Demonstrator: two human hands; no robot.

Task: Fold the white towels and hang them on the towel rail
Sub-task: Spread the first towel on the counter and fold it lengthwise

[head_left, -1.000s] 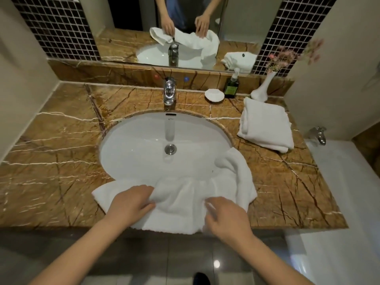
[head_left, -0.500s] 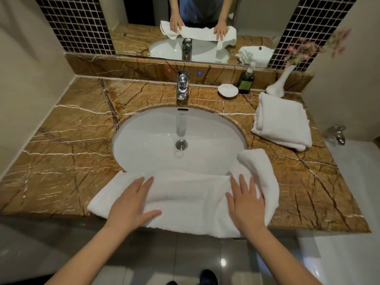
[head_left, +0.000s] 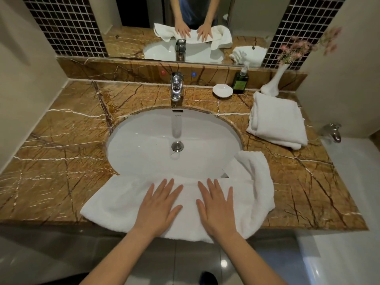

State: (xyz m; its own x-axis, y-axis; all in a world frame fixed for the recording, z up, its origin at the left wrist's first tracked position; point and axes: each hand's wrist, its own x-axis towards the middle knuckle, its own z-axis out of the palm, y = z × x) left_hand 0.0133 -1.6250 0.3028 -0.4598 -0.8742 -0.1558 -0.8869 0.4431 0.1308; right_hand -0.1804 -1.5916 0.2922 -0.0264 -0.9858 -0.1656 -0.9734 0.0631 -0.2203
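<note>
Bare forearms (head_left: 115,262), blue top (head_left: 186,11), dk shoe (head_left: 208,278)

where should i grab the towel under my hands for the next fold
Probably the right end of the towel, which curls back toward the sink: pinch its short edge from the right and draw it straight. The rest lies flat along the counter front under the left hand and right hand.

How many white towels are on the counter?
2. One spread towel lies along the front edge under the left hand and right hand; one folded towel sits right of the sink. The mirror only repeats them.
</note>
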